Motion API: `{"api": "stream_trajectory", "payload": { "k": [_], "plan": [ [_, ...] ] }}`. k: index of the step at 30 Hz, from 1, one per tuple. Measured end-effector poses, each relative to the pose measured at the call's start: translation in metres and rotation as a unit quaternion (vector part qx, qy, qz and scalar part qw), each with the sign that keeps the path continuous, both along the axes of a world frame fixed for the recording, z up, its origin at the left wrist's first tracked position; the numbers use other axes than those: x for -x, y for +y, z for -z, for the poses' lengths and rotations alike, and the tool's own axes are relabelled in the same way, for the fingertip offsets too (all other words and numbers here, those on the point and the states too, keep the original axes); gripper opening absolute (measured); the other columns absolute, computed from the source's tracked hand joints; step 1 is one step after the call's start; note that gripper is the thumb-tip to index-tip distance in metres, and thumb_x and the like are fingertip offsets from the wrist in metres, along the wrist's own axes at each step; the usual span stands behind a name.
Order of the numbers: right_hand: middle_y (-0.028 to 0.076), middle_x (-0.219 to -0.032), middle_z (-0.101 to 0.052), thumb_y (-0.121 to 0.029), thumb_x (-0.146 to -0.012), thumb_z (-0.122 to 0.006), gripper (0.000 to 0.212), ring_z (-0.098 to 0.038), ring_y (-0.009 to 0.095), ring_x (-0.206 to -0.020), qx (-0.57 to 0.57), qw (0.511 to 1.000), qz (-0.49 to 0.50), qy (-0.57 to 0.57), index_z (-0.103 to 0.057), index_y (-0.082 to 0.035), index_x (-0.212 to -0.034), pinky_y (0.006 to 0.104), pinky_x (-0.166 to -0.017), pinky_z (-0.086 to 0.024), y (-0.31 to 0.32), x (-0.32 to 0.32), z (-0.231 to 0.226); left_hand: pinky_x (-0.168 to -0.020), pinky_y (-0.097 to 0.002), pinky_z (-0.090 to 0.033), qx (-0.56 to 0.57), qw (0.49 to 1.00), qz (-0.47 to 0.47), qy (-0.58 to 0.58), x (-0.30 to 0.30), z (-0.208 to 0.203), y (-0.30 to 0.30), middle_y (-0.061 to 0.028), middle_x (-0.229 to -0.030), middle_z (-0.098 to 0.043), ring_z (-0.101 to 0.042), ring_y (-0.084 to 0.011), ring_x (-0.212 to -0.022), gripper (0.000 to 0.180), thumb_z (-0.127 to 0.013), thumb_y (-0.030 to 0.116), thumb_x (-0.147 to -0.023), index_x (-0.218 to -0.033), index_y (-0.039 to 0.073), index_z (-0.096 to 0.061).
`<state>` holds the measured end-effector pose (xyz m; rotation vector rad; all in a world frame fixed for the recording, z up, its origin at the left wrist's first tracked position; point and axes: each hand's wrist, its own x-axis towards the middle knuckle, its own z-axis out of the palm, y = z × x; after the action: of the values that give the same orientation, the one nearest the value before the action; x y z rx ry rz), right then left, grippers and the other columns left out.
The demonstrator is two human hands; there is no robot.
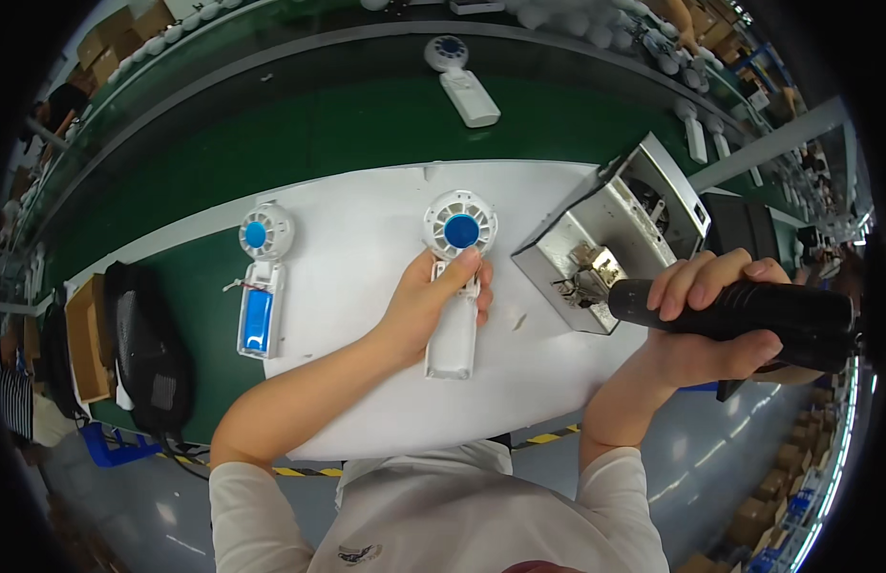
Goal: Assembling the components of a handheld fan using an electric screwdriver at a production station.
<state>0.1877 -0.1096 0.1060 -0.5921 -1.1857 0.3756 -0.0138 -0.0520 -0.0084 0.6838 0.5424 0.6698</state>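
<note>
My left hand (pixel 432 301) is wrapped round the neck of a white handheld fan (pixel 453 334), its thumb just below the round blue centre of the head. The fan lies on the white work surface, handle toward me. In my right hand (pixel 706 315) is a black power screwdriver (pixel 748 310), held almost level. Its front end points left, at the small opening of a metal screw feeder box (pixel 605 224); whether the bit touches a screw there is too small to tell. Left of my left arm lies a second white fan (pixel 262 286), its handle open on a blue battery and thin wires.
Beyond the white sheet (pixel 357 205) runs a green conveyor belt (pixel 300 124) with another white fan (pixel 467 91) on it. A black bag (pixel 149 349) and a cardboard box (pixel 85 334) stand at the left. A metal post (pixel 777 143) rises behind the feeder.
</note>
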Motion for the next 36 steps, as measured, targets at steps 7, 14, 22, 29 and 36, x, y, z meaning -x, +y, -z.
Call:
{"api": "stream_trajectory", "payload": {
  "k": [7, 14, 22, 29, 36],
  "plan": [
    [0.007, -0.063, -0.050, -0.058, -0.088, -0.055, 0.059, -0.046, 0.014, -0.040, 0.057, 0.985, 0.162, -0.035, -0.042, -0.006, -0.113, 0.0253, -0.035, -0.041, 0.003, 0.020, 0.005, -0.067, -0.0294, -0.053, -0.007, 0.999, 0.026, -0.035, -0.003, 0.001, -0.010, -0.0073, -0.094, -0.059, -0.059, -0.0139, -0.075, 0.034, -0.046, 0.035, -0.101, -0.120, 0.008, -0.040],
    [0.007, -0.065, -0.050, -0.059, -0.086, -0.057, 0.059, -0.047, 0.015, -0.043, -0.002, 0.998, -0.064, 0.021, -0.042, -0.009, -0.113, 0.0269, -0.038, -0.043, -0.005, 0.022, 0.012, -0.073, -0.0287, -0.052, 0.016, 0.999, 0.026, -0.025, -0.009, 0.004, -0.010, -0.0068, -0.098, -0.058, -0.059, -0.0136, -0.081, 0.036, -0.039, 0.039, -0.102, -0.123, 0.010, -0.038],
    [0.007, -0.071, -0.052, -0.060, -0.087, -0.052, 0.059, -0.049, 0.015, -0.047, 0.015, 0.992, -0.128, 0.019, -0.045, -0.008, -0.113, 0.0282, -0.040, -0.043, 0.004, 0.052, 0.030, -0.076, -0.0281, -0.050, 0.008, 0.999, 0.049, -0.013, -0.007, 0.002, -0.007, -0.0063, -0.101, -0.058, -0.058, -0.0129, -0.085, 0.041, -0.035, 0.041, -0.103, -0.129, 0.010, -0.035],
    [0.006, -0.070, -0.050, -0.060, -0.088, -0.052, 0.057, -0.049, 0.014, -0.048, 0.032, 0.992, -0.123, 0.005, -0.043, -0.009, -0.112, 0.0285, -0.040, -0.043, 0.013, 0.054, 0.040, -0.077, -0.0268, -0.048, -0.033, 0.998, 0.045, -0.003, -0.007, 0.003, -0.008, -0.0058, -0.103, -0.057, -0.057, -0.0128, -0.084, 0.043, -0.036, 0.042, -0.102, -0.131, 0.010, -0.034],
    [0.006, -0.066, -0.051, -0.063, -0.082, -0.059, 0.064, -0.050, 0.014, -0.046, 0.076, 0.989, -0.128, 0.019, -0.039, -0.011, -0.112, 0.0273, -0.043, -0.047, 0.022, 0.058, 0.050, -0.076, -0.0269, -0.048, -0.019, 0.999, 0.042, 0.028, -0.007, 0.003, -0.005, -0.0057, -0.104, -0.056, -0.056, -0.0126, -0.084, 0.044, -0.038, 0.042, -0.102, -0.132, 0.010, -0.034]
  ]
}}
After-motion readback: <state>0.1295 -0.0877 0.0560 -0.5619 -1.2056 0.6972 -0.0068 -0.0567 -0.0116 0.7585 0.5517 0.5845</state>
